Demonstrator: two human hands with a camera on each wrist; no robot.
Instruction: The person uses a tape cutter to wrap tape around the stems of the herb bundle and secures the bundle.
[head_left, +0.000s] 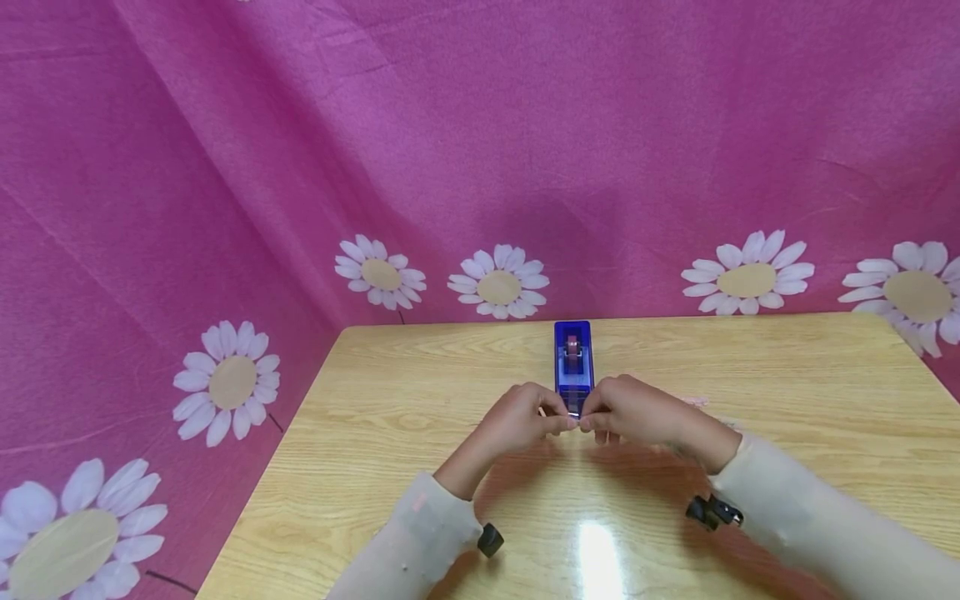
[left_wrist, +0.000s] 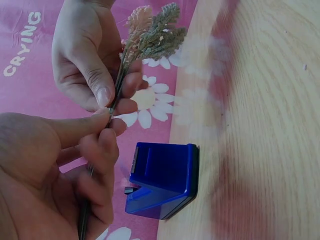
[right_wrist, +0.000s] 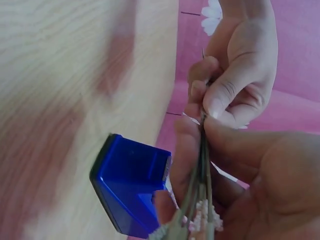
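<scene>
Both hands meet in front of a blue tape dispenser [head_left: 564, 375] and hold a thin bundle of dried flower stems [left_wrist: 120, 82]. My left hand [head_left: 517, 419] curls its fingers round the lower stems and pinches them with thumb and fingertips. Close beside it, my right hand [head_left: 630, 408] pinches the stems nearer the flower heads. The heads are pink and grey-green; the grey-green head [left_wrist: 162, 35] shows beyond the right hand in the left wrist view. A small shiny bit, perhaps tape [left_wrist: 110, 110], lies at the thumbs. Fingers hide part of the stems.
The dispenser stands on a light wooden table [head_left: 420, 375] near its far edge, with a roll [head_left: 573, 348] in it. A pink cloth [head_left: 600, 150] with white daisies hangs behind and to the left. Both sleeves carry dark wrist devices [head_left: 491, 540].
</scene>
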